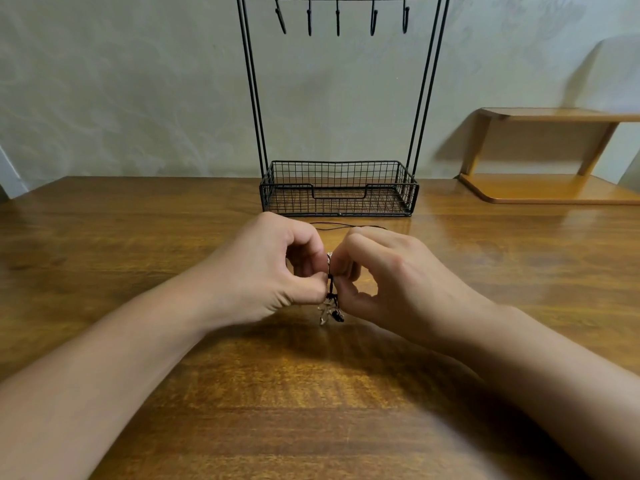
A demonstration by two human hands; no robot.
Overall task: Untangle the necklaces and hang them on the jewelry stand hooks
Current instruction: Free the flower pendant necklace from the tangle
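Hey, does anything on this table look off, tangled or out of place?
Only the necklaces: both hands, left and right, pinch a knotted clump of dark cord and pendants above the table. The stand's hooks hang bare; nothing looks spilled or broken.

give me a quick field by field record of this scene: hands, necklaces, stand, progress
left hand: pinches the tangled necklaces
right hand: pinches the same tangle from the other side
necklaces: bunched between both hands above the table, pendants dangling, a dark cord trailing behind
jewelry stand: upright behind the hands, wire basket base
hooks: all bare
progress: nothing hung yet
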